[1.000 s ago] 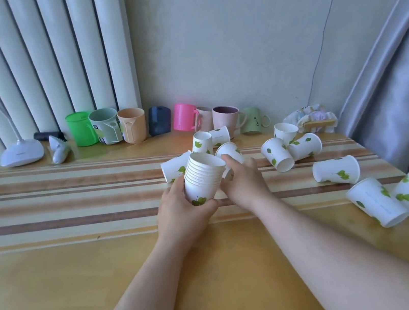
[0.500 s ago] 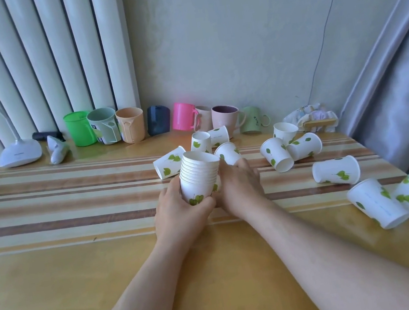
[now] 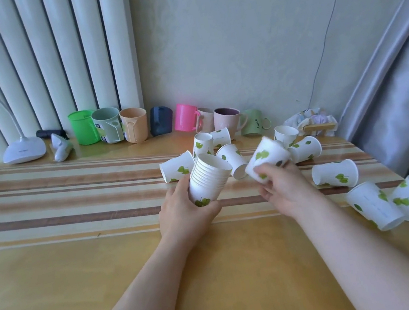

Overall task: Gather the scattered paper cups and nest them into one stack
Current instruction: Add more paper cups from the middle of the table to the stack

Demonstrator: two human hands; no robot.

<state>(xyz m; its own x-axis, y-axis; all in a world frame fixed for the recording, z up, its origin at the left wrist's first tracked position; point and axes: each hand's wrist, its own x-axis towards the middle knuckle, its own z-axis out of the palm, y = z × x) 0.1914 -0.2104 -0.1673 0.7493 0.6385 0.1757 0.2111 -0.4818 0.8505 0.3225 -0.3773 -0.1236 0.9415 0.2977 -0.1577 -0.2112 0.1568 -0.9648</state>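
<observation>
My left hand (image 3: 184, 211) grips a stack of nested white paper cups (image 3: 208, 178) with green leaf prints, tilted with its mouth up and to the right. My right hand (image 3: 285, 189) holds a single paper cup (image 3: 268, 156) by its base, lifted just right of the stack and blurred by motion. Loose cups lie around: one on its side (image 3: 176, 167) behind the stack, several near the mugs (image 3: 219, 137), one tipped (image 3: 335, 173) at the right, and two together (image 3: 393, 201) by the table's right edge.
A row of coloured plastic mugs (image 3: 134, 124) lines the wall at the back. A white desk lamp (image 3: 23, 150) stands at the far left beside a small white device (image 3: 62, 149). Crumpled wrappers (image 3: 310, 122) lie at the back right. A grey curtain (image 3: 396, 87) hangs past the table's right edge.
My right hand left the stack, moved right and picked up a single cup from the cluster there. My left hand kept hold of the stack.
</observation>
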